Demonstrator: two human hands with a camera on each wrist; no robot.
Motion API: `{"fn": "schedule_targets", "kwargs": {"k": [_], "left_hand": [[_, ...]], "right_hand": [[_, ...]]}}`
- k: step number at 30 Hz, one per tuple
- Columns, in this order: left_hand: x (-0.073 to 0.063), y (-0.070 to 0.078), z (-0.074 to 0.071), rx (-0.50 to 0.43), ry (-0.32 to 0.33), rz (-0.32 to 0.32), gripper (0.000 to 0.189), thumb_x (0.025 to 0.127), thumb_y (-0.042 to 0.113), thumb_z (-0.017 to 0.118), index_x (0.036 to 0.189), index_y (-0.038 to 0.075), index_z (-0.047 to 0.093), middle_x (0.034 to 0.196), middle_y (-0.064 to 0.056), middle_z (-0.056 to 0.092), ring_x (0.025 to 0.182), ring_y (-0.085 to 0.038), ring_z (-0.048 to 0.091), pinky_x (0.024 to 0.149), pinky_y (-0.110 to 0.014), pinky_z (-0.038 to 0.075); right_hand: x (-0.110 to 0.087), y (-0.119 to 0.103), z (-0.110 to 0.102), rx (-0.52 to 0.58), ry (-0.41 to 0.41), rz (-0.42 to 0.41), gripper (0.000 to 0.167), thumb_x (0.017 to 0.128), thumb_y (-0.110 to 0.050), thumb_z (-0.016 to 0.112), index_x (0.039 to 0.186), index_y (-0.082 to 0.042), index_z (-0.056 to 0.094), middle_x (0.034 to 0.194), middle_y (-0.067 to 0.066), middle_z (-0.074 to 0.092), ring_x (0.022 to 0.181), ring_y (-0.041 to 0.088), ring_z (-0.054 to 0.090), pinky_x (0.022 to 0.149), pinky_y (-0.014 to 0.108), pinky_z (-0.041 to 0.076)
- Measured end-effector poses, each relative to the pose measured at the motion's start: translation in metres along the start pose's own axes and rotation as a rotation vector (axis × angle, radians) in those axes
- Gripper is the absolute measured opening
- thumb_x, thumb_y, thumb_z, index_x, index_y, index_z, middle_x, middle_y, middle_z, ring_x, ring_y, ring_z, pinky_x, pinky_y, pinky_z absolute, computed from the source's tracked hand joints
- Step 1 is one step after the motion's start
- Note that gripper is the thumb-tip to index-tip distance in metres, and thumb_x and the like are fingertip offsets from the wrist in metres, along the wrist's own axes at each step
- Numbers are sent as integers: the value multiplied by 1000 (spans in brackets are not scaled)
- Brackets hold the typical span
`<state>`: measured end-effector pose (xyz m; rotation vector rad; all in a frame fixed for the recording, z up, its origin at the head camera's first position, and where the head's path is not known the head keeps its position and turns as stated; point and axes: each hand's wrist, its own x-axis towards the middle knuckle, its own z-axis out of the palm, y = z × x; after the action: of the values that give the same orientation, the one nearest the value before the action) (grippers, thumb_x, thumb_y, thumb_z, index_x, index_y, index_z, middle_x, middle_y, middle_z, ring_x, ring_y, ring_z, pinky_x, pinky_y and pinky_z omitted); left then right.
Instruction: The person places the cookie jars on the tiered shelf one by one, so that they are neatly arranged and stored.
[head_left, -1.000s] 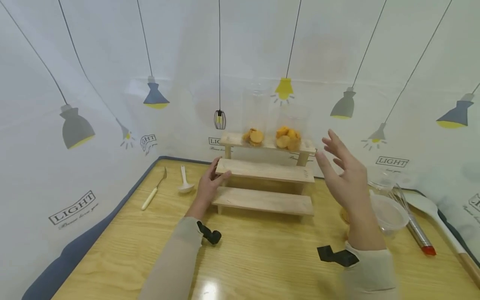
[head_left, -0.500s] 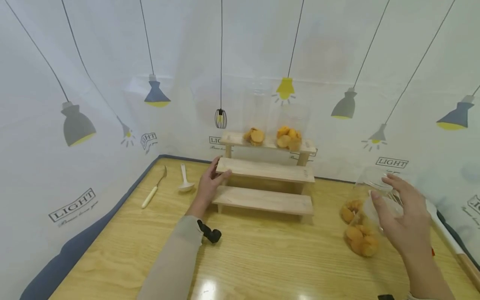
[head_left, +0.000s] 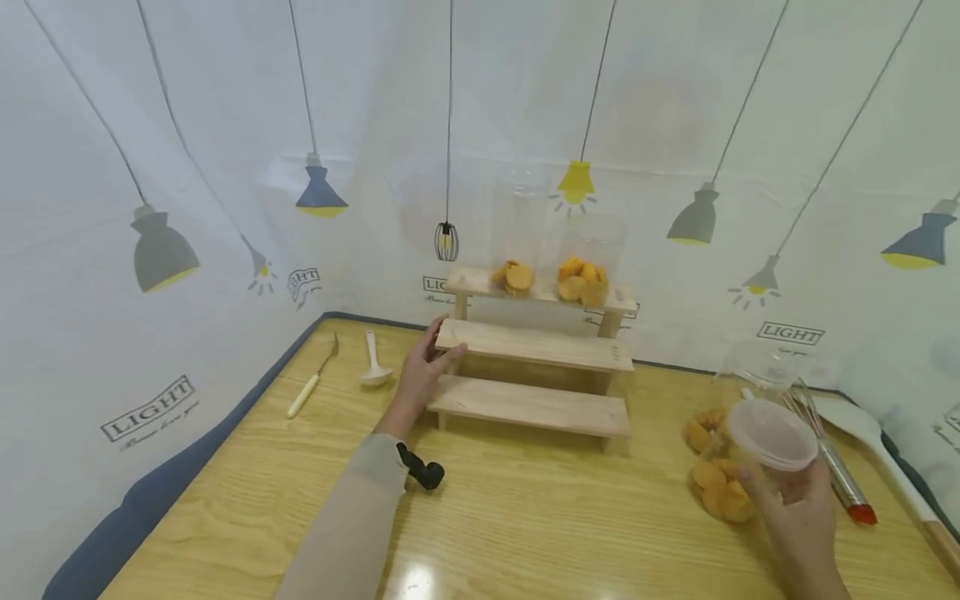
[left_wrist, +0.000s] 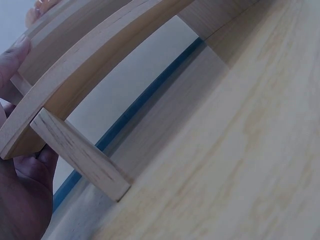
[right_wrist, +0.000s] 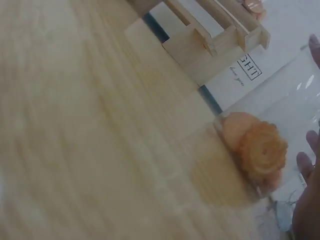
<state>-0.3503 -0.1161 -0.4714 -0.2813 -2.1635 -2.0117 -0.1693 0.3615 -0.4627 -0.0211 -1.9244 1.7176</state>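
My left hand [head_left: 420,379] grips the left end of a three-tier wooden display stand [head_left: 532,343], its thumb on the middle shelf. On the top shelf are two clear jars with round orange cookies, a taller one [head_left: 519,217] and a wider one [head_left: 592,237]. At the right, my right hand [head_left: 806,517] holds a clear jar with a whitish lid [head_left: 772,433], thumb on the near side and fingers around the far side. Cookies [right_wrist: 262,150] lie at its bottom in the right wrist view; one has a scalloped edge. Another clear cookie jar [head_left: 757,362] stands just behind.
A whisk [head_left: 840,467] with a red end and a white-headed spatula [head_left: 862,417] with a wooden handle lie at the far right. A white ladle [head_left: 376,375] and a cream-handled utensil [head_left: 303,396] lie left of the stand. A lamp-printed curtain [head_left: 390,100] backs the table.
My right hand has moved right and down from beside the stand to the lidded jar and now grips it. The left hand stays on the stand.
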Motion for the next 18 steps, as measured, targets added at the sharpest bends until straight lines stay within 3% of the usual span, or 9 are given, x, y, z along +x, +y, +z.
{"fn": "schedule_targets", "kwargs": {"k": [5, 14, 18], "left_hand": [[-2, 1, 0, -7, -1, -4, 86, 90, 46, 75, 159, 21, 32, 164, -4, 26, 139, -32, 43, 113, -49, 37], [0, 1, 0, -21, 0, -2, 81, 92, 38, 75, 159, 24, 33, 164, -4, 26, 144, -29, 37, 116, -44, 33], [1, 0, 0, -18, -1, 7, 79, 93, 36, 75, 159, 23, 33, 164, -6, 27, 145, -29, 35, 116, -45, 32]], "right_hand": [[-3, 5, 2, 7, -23, 25, 78, 84, 17, 71, 151, -9, 39, 137, 7, 49, 117, 9, 57, 96, 12, 44], [-2, 2, 2, -107, -1, 6, 76, 82, 14, 75, 149, -9, 46, 139, 7, 52, 118, 6, 58, 92, 11, 47], [-4, 2, 3, -86, -1, 13, 77, 80, 16, 76, 148, -7, 47, 138, 7, 53, 117, 9, 58, 89, 12, 49]]}}
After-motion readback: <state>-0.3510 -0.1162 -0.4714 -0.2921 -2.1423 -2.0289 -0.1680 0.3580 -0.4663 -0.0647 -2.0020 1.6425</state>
